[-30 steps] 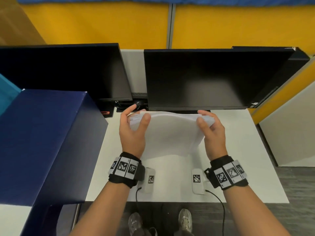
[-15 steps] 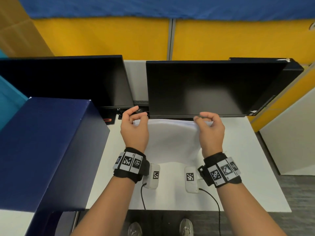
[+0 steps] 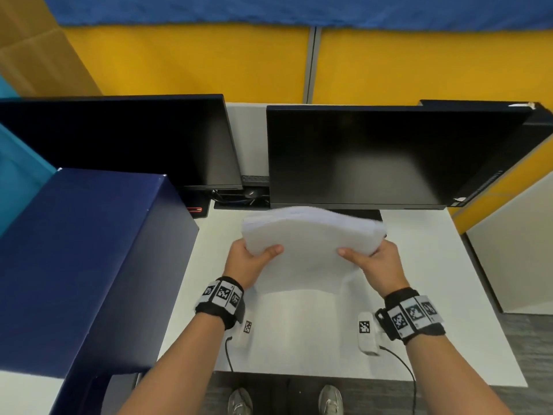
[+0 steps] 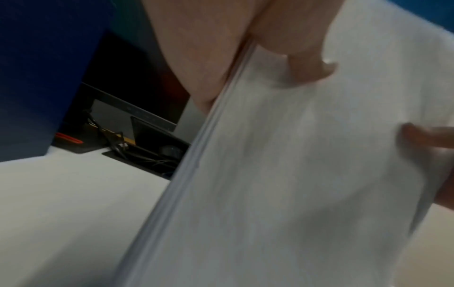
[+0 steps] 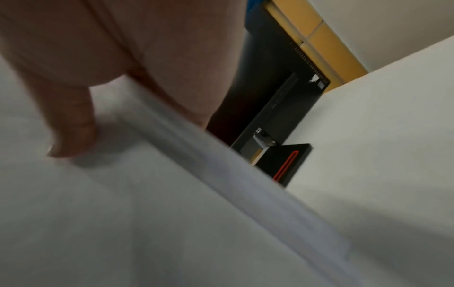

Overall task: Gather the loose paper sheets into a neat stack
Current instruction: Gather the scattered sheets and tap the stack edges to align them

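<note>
A thick stack of white paper sheets [image 3: 311,235] is held upright and tilted above the white desk [image 3: 434,280], its top edge bowed toward the monitors. My left hand [image 3: 251,259] grips its left side, thumb on the near face. My right hand [image 3: 371,260] grips the right side the same way. In the left wrist view the paper stack [image 4: 282,174] fills the frame, with its layered edge running diagonally and my thumb [image 4: 307,64] pressed on it. The right wrist view shows the paper stack [image 5: 147,213] under my right thumb [image 5: 73,136]. The remaining fingers are hidden behind the sheets.
Two dark monitors [image 3: 374,157] stand close behind the paper. A large dark blue box [image 3: 74,265] takes up the left side. A cable tray [image 4: 152,155] lies in the desk under the monitors. A black stand base with a red stripe [image 5: 285,165] sits right of the stack.
The stack has been lifted and tilted back toward me. Both hands slid from its top corners down to its lower sides. The sheets' top edge now shows above the hands.
</note>
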Available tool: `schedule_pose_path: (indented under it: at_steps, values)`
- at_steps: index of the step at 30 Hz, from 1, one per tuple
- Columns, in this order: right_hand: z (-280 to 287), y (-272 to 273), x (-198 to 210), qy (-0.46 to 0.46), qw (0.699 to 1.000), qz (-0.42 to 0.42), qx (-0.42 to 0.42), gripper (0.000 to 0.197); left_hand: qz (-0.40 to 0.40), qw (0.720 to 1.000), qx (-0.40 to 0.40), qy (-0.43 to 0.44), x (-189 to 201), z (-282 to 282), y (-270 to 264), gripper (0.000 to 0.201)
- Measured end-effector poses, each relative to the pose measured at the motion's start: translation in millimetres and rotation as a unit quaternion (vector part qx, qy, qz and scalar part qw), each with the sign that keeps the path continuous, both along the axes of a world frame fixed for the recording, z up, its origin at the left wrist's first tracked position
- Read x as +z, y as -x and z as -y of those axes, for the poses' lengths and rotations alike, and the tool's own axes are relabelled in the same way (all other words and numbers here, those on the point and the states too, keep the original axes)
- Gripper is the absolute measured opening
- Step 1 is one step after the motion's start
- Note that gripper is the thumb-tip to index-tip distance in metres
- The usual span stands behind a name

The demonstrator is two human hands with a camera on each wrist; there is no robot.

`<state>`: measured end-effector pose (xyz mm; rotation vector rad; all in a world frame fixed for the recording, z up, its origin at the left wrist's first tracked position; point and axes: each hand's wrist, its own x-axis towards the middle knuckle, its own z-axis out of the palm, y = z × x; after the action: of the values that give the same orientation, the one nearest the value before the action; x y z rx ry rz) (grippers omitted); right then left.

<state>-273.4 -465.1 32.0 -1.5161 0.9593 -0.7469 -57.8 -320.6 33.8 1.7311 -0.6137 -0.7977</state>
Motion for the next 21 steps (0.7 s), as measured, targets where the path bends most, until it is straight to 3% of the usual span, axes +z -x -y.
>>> schedule_pose_path:
  at_steps: [5, 10, 14, 16, 18, 21]
  values:
    - [3.5, -8.1, 15.2, 0.03, 0.996, 0.074, -0.049, 0.03, 0.025, 0.993, 0.066, 0.098, 16.3, 5.3, 2.0, 0.025]
    - [0.8, -5.0, 9.3, 0.026, 1.0, 0.012, -0.003, 0.036, 0.036, 0.996, 0.045, 0.073, 9.2, 2.0, 2.1, 0.049]
    - [-5.4, -14.2, 19.2, 0.011, 0.993, 0.107, -0.057, 0.039, 0.034, 0.981, 0.121, 0.146, 32.0, 13.4, 8.3, 0.039]
    - [-6.1, -22.6, 27.9, 0.036, 0.991, 0.09, -0.094, 0.043, 0.036, 0.974, 0.172, 0.145, 44.9, 21.1, 10.5, 0.033]
    - [-3.8, -30.6, 32.5, 0.04, 0.989, 0.061, -0.129, 0.03, 0.041, 0.971, 0.193, 0.137, 48.9, 28.0, 9.2, 0.014]
    - [1.9, -31.9, 34.4, 0.033, 0.986, 0.059, -0.154, 0.017, 0.022, 0.976, 0.18, 0.121, 48.5, 28.7, 5.9, 0.021]
